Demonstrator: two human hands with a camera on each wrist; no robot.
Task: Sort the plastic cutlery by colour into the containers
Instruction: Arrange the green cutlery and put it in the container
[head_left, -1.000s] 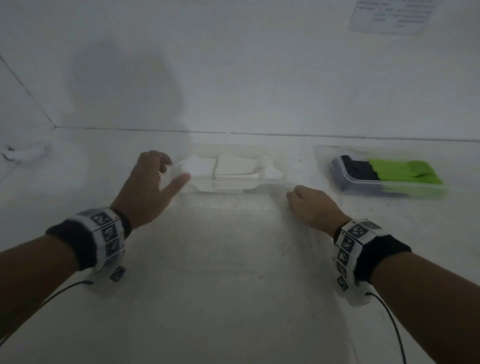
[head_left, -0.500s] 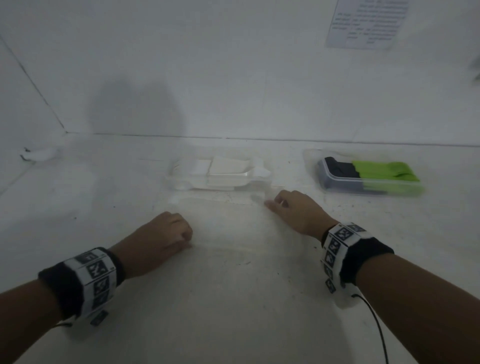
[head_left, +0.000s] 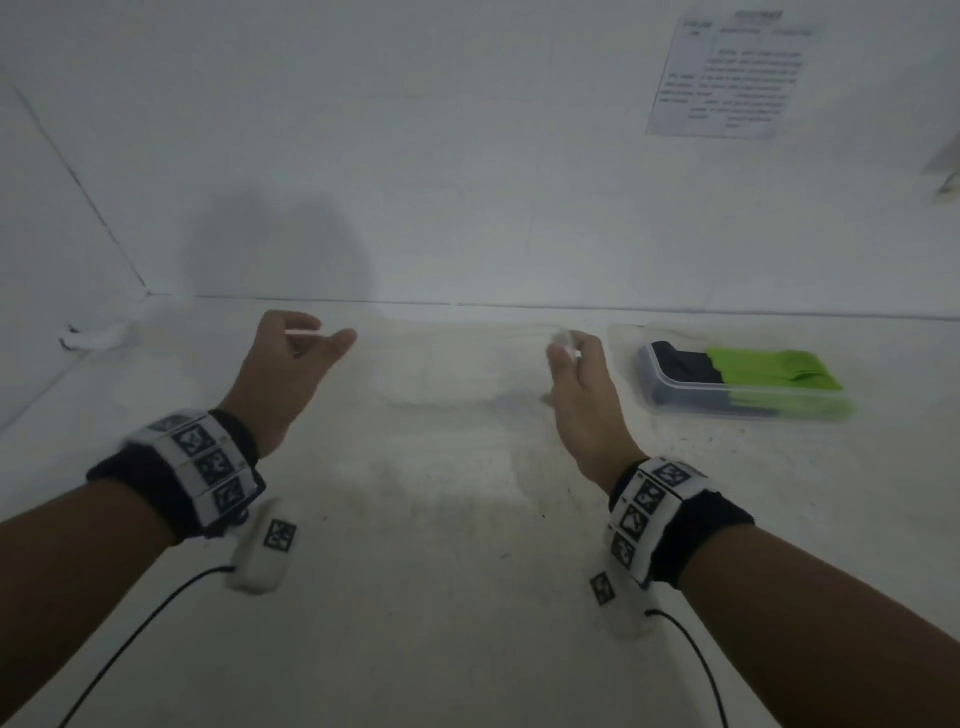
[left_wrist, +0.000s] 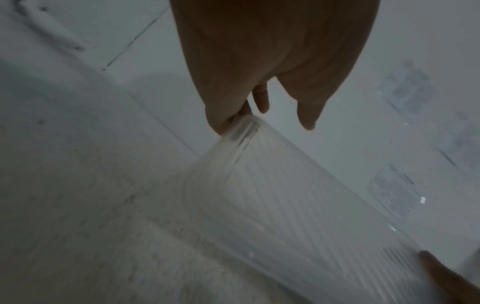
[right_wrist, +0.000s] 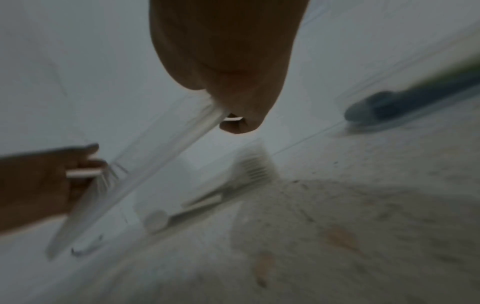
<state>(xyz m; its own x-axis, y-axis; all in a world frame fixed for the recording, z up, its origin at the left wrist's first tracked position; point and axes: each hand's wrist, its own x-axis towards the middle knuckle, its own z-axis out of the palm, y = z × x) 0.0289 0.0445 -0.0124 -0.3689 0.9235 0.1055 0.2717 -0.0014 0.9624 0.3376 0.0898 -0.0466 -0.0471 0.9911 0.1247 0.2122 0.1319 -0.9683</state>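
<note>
My left hand (head_left: 283, 364) pinches one end of a clear lid (left_wrist: 298, 205), raised off the worktop (head_left: 415, 597) near the back wall's edge; open surface lies in front. My right hand (head_left: 582, 395) pinches the other end. The right wrist view alone shows white cutlery (right_wrist: 197, 205) in a clear container under the lid. Far right, another container (head_left: 743, 384) holds black and green pieces. Half a second ago both hands rested low on the worktop

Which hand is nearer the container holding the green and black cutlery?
Right. The right hand is raised just left of the container; the left hand is far across the table.
</note>
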